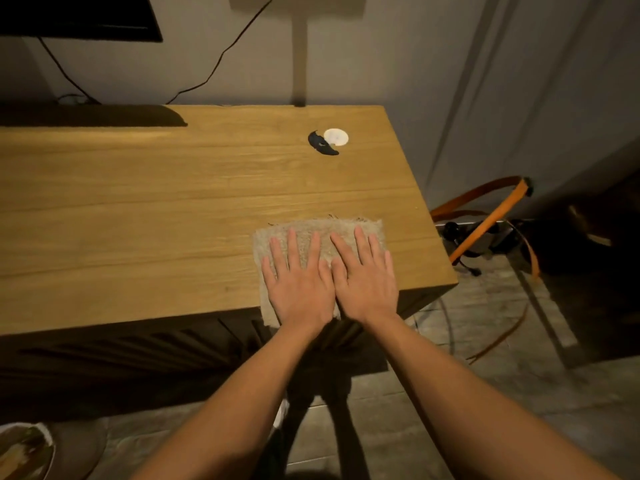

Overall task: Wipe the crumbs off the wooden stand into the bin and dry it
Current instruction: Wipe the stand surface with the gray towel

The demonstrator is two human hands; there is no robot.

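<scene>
Your left hand (298, 289) and right hand (365, 285) press flat, fingers spread, on the beige terry cloth (311, 233) at the light wooden stand (173, 202)'s near-right corner, giving broad contact for drying.

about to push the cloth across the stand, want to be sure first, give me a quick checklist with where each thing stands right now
1. Both hands on the cloth: ok, left hand and right hand lie flat on it, side by side.
2. Cloth flat on the wooden stand: ok, though its near edge hangs over the front edge.
3. Path clear: not ok, a white disc and a black scrap sit further back.
4. Crumbs located: cannot tell, none visible in this light.
5. Bin within reach: cannot tell; only a round container shows at the lower left.
</scene>
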